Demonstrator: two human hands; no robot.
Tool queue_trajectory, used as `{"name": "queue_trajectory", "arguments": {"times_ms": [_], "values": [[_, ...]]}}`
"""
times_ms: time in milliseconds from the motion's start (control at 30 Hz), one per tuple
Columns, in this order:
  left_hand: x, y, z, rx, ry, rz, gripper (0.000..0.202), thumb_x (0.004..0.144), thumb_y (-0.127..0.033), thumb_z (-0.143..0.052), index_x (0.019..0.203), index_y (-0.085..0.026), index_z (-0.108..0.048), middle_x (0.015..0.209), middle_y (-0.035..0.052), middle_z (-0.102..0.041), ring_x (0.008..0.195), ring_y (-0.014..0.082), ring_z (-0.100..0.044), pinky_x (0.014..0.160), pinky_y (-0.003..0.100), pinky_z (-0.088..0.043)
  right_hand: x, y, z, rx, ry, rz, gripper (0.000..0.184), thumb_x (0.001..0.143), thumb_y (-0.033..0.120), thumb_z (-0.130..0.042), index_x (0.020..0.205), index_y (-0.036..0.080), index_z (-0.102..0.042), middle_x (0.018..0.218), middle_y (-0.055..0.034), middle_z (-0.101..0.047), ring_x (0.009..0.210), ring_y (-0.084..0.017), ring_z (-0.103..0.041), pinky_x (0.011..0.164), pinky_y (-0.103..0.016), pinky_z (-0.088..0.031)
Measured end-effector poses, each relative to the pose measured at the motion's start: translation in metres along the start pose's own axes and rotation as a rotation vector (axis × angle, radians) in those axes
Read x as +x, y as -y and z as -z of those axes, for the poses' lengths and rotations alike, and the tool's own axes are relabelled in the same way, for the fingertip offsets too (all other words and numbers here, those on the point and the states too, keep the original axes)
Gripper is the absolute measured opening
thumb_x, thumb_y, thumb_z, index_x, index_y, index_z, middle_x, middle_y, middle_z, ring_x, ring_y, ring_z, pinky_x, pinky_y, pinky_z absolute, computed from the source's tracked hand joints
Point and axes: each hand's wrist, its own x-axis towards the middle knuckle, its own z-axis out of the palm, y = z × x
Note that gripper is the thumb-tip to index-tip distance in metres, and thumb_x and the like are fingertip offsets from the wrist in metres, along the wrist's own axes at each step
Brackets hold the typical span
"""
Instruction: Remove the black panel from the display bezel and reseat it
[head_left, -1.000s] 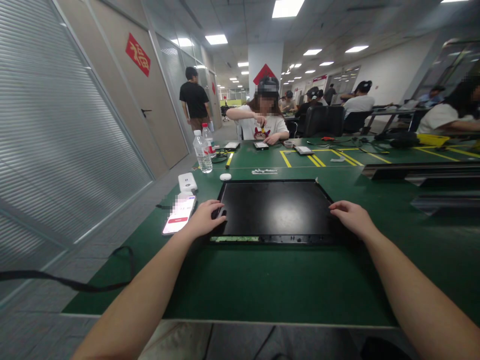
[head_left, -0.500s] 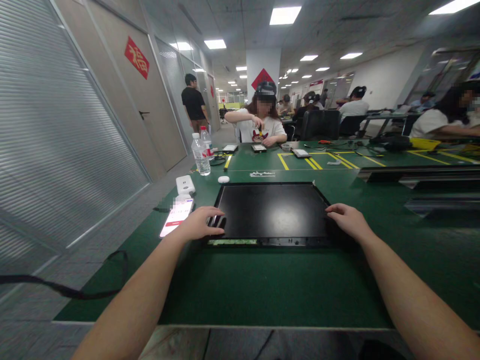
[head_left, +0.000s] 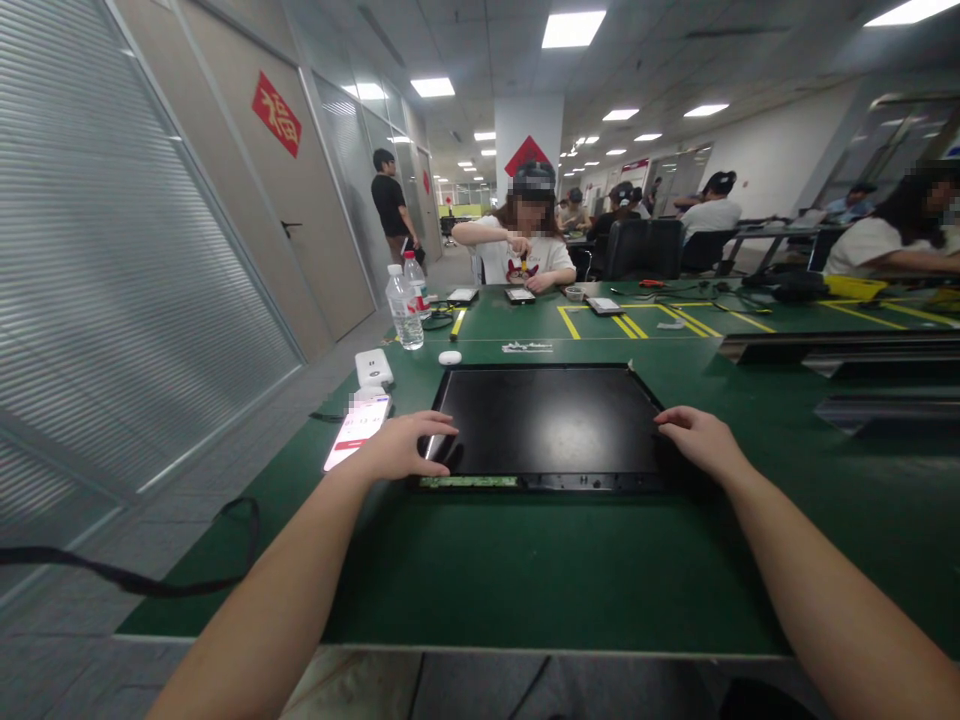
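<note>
A black display panel [head_left: 540, 425] lies flat on the green table, inside a thin dark frame. Along its near edge runs a strip of green circuit board [head_left: 469, 482]. At the panel's left edge is my left hand [head_left: 409, 446], thumb and fingers spread apart, fingertips over the dark surface. My right hand [head_left: 699, 438] has its thumb and fingers pinched together on the panel's right edge; what lies beneath those fingertips is partly hidden.
A lit phone [head_left: 358, 435], a white device [head_left: 373, 368], a small white case [head_left: 450, 358] and plastic bottles [head_left: 405, 315] stand at left. Long dark metal strips [head_left: 840, 350] lie at right. Across the table, a person [head_left: 525, 240] works with a yellow-handled tool.
My left fingers have shifted slightly over the panel's left edge. My right hand keeps its place on the panel. In the background, the standing person has turned a little.
</note>
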Motion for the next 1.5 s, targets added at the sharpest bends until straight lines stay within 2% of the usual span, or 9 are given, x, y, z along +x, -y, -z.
{"name": "queue_trajectory", "arguments": {"times_ms": [233,467,867,1200,1367,1500], "values": [[-0.002,-0.004,0.001,0.044,-0.020,-0.004,0.068,0.083,-0.051,-0.085,0.146,-0.027,-0.075,0.165,0.0094,-0.062,0.147,0.0371,-0.062,0.120,0.046,-0.049,0.000,0.002,0.001,-0.027,0.011,-0.009,0.017,0.076,0.030,-0.068,0.083,0.027,-0.083,0.090,-0.0047,-0.082,0.086,-0.024,-0.073,0.081,-0.034,-0.055],[-0.002,-0.002,-0.002,0.061,-0.030,-0.007,0.068,0.083,-0.050,-0.085,0.147,-0.029,-0.074,0.167,0.0084,-0.060,0.148,0.0354,-0.062,0.119,0.045,-0.050,0.000,0.004,0.002,-0.041,0.015,-0.025,0.017,0.077,0.029,-0.067,0.083,0.027,-0.083,0.095,-0.0063,-0.083,0.092,-0.026,-0.074,0.084,-0.036,-0.055],[-0.001,-0.005,0.001,0.094,-0.001,0.013,0.072,0.085,-0.050,-0.084,0.151,-0.026,-0.071,0.169,0.0107,-0.058,0.152,0.0351,-0.058,0.123,0.047,-0.046,-0.001,0.003,0.002,-0.057,0.005,-0.029,0.017,0.079,0.028,-0.066,0.082,0.027,-0.083,0.096,-0.0061,-0.084,0.093,-0.027,-0.074,0.087,-0.037,-0.054],[-0.003,-0.005,0.001,0.095,-0.002,0.020,0.070,0.085,-0.053,-0.082,0.150,-0.029,-0.071,0.168,0.0103,-0.059,0.150,0.0370,-0.060,0.122,0.048,-0.047,-0.001,0.002,0.001,-0.058,-0.007,-0.015,0.016,0.078,0.029,-0.066,0.081,0.027,-0.082,0.095,-0.0057,-0.083,0.091,-0.027,-0.074,0.085,-0.037,-0.056],[0.001,0.003,-0.006,0.027,-0.127,0.080,0.063,0.091,-0.059,-0.075,0.144,-0.026,-0.075,0.156,0.0091,-0.071,0.141,0.0360,-0.068,0.120,0.046,-0.051,0.000,-0.002,-0.001,-0.049,-0.026,0.001,0.017,0.077,0.030,-0.067,0.082,0.027,-0.082,0.093,-0.0056,-0.083,0.090,-0.027,-0.074,0.084,-0.037,-0.056],[0.009,0.009,-0.015,0.008,-0.239,0.131,0.055,0.099,-0.055,-0.062,0.136,-0.018,-0.079,0.153,0.0156,-0.071,0.139,0.0358,-0.068,0.122,0.047,-0.051,0.003,-0.007,-0.001,-0.069,-0.048,0.005,0.023,0.078,0.033,-0.066,0.089,0.026,-0.084,0.091,-0.0064,-0.082,0.087,-0.027,-0.074,0.083,-0.037,-0.057]]}}
